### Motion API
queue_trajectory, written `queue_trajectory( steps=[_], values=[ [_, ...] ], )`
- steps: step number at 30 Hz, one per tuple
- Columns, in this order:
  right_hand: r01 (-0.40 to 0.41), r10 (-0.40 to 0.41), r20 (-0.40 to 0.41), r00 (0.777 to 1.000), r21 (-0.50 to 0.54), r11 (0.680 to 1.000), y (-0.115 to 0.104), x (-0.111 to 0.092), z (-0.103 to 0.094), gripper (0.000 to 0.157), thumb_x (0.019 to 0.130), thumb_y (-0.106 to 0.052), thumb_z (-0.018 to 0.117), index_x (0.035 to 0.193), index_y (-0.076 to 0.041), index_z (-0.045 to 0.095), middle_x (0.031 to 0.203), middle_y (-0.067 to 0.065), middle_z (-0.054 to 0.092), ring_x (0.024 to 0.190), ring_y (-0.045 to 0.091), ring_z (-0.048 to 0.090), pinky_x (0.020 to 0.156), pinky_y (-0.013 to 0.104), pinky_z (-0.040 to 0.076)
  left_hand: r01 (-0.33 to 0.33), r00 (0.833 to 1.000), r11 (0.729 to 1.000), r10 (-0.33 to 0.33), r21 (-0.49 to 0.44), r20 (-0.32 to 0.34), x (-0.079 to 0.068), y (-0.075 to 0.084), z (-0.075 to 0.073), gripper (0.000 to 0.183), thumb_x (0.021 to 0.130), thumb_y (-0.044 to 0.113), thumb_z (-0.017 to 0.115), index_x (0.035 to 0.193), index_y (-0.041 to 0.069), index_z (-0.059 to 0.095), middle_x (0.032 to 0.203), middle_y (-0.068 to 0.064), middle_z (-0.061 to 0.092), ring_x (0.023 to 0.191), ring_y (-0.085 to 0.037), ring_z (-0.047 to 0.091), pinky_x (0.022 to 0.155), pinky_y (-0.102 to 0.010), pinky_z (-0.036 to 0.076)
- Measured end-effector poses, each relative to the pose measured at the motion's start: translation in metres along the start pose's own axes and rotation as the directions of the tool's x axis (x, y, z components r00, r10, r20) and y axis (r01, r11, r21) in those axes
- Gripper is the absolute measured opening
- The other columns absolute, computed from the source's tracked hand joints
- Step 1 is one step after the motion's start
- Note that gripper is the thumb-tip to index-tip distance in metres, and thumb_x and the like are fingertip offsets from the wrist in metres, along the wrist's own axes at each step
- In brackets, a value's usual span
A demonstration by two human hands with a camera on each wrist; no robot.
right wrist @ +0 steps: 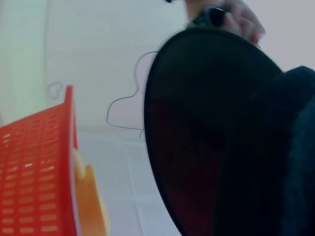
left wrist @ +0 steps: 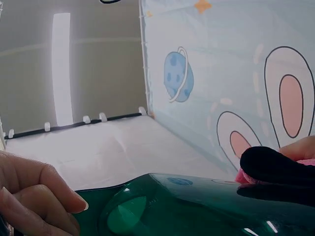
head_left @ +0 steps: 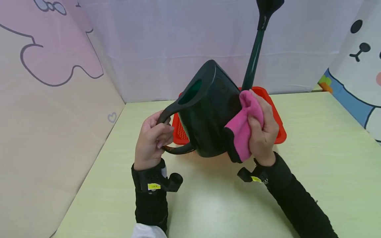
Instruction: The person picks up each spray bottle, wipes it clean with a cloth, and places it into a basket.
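A dark green watering can (head_left: 208,115) is held up in the air, tilted, its long spout (head_left: 253,61) rising to a black sprinkler head (head_left: 268,10). My left hand (head_left: 153,138) grips its curved handle, fingers curled round the upper part. On the other side, my right hand (head_left: 263,129) grips a pink cloth (head_left: 245,127) with a black edge against the can's lower side, near the base of the spout. The left wrist view shows the can's shiny green body (left wrist: 197,211) with the cloth's black part (left wrist: 275,167) on it. In the right wrist view the can's dark bottom (right wrist: 197,128) faces the camera.
Behind the can, a red perforated basket (head_left: 279,132) stands on the pale table (head_left: 321,148). Yellowish things (right wrist: 91,201) show inside it in the right wrist view. Printed curtains (head_left: 208,39) close off the back and sides.
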State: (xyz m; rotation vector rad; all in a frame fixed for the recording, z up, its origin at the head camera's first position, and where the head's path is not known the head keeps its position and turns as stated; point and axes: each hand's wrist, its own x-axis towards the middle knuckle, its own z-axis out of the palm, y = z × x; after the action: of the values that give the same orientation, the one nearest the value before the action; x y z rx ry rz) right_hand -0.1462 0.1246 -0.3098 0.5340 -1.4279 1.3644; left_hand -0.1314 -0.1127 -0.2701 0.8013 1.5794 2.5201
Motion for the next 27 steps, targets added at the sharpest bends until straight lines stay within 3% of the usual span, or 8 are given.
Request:
queue_trajectory(
  steps=[3, 5, 9, 14, 17, 21, 24, 27],
  values=[
    [-0.14, 0.14, -0.002, 0.99, 0.06, 0.988, 0.0, 0.003, -0.005, 0.036, 0.079, 0.0, 0.045, 0.112, 0.006, 0.056, 0.11, 0.004, 0.062, 0.099, 0.028, 0.053, 0.085, 0.027, 0.046, 0.002, 1.0, 1.0, -0.002, 0.011, 0.017, 0.0, 0.0, 0.0, 0.015, 0.078, -0.004, 0.039, 0.071, 0.008, 0.044, 0.047, 0.002, 0.033, 0.036, -0.013, 0.027, 0.036, -0.025, 0.015],
    [-0.127, 0.126, 0.008, 0.992, 0.032, 0.991, 0.001, 0.004, -0.006, 0.036, 0.078, -0.001, 0.046, 0.112, 0.005, 0.056, 0.111, 0.007, 0.062, 0.1, 0.028, 0.053, 0.086, 0.028, 0.046, 0.002, 1.0, 1.0, -0.002, 0.017, 0.019, 0.001, -0.001, 0.001, 0.014, 0.078, -0.004, 0.039, 0.071, 0.008, 0.044, 0.047, 0.002, 0.033, 0.036, -0.014, 0.027, 0.036, -0.025, 0.015],
    [0.081, -0.076, 0.044, 0.996, -0.124, 0.989, 0.005, 0.0, -0.003, 0.036, 0.076, -0.008, 0.052, 0.109, 0.004, 0.058, 0.111, 0.016, 0.061, 0.104, 0.031, 0.052, 0.09, 0.039, 0.044, 0.011, 1.0, 1.0, -0.011, 0.029, -0.009, 0.002, -0.003, 0.001, 0.013, 0.077, -0.003, 0.04, 0.072, 0.008, 0.044, 0.047, 0.003, 0.033, 0.037, -0.014, 0.028, 0.037, -0.024, 0.018],
    [0.339, -0.308, 0.152, 0.939, -0.258, 0.905, 0.001, -0.014, 0.004, 0.035, 0.077, -0.022, 0.056, 0.108, -0.007, 0.064, 0.11, 0.014, 0.063, 0.105, 0.03, 0.053, 0.092, 0.045, 0.042, 0.041, 0.997, 0.999, -0.039, 0.035, -0.061, 0.004, -0.007, 0.003, 0.013, 0.077, -0.003, 0.04, 0.076, 0.008, 0.047, 0.048, 0.003, 0.035, 0.039, -0.013, 0.028, 0.038, -0.02, 0.024],
    [0.487, -0.424, 0.258, 0.868, -0.27, 0.831, -0.005, -0.026, 0.011, 0.035, 0.08, -0.026, 0.054, 0.109, -0.009, 0.063, 0.108, 0.014, 0.063, 0.105, 0.029, 0.053, 0.096, 0.042, 0.039, 0.062, 0.993, 0.997, -0.058, 0.042, -0.102, 0.005, -0.009, 0.005, 0.012, 0.078, -0.002, 0.041, 0.079, 0.008, 0.048, 0.048, 0.002, 0.036, 0.04, -0.014, 0.029, 0.039, -0.019, 0.027],
    [0.697, -0.557, 0.438, 0.706, -0.287, 0.657, -0.012, -0.041, 0.02, 0.036, 0.08, -0.027, 0.056, 0.11, -0.009, 0.063, 0.106, 0.013, 0.064, 0.107, 0.028, 0.053, 0.099, 0.044, 0.033, 0.078, 0.988, 0.995, -0.069, 0.067, -0.135, 0.005, -0.012, 0.008, 0.011, 0.078, 0.0, 0.044, 0.087, 0.005, 0.048, 0.049, 0.002, 0.037, 0.041, -0.013, 0.03, 0.04, -0.019, 0.028],
    [0.813, -0.567, 0.595, 0.571, -0.313, 0.491, -0.017, -0.052, 0.026, 0.037, 0.079, -0.026, 0.058, 0.112, -0.01, 0.062, 0.109, 0.009, 0.064, 0.112, 0.025, 0.05, 0.095, 0.044, 0.034, 0.083, 0.989, 0.992, -0.071, 0.092, -0.13, 0.006, -0.014, 0.012, 0.014, 0.077, 0.001, 0.045, 0.091, 0.004, 0.047, 0.05, 0.003, 0.038, 0.042, -0.013, 0.03, 0.04, -0.019, 0.028],
    [0.86, -0.515, 0.701, 0.494, -0.308, 0.406, -0.021, -0.059, 0.028, 0.038, 0.08, -0.024, 0.057, 0.115, -0.011, 0.06, 0.113, 0.006, 0.063, 0.117, 0.023, 0.046, 0.091, 0.043, 0.035, 0.084, 0.99, 0.991, -0.071, 0.108, -0.121, 0.006, -0.015, 0.014, 0.014, 0.077, 0.001, 0.045, 0.091, 0.003, 0.047, 0.05, 0.002, 0.039, 0.042, -0.015, 0.03, 0.04, -0.019, 0.028]
  ],
)
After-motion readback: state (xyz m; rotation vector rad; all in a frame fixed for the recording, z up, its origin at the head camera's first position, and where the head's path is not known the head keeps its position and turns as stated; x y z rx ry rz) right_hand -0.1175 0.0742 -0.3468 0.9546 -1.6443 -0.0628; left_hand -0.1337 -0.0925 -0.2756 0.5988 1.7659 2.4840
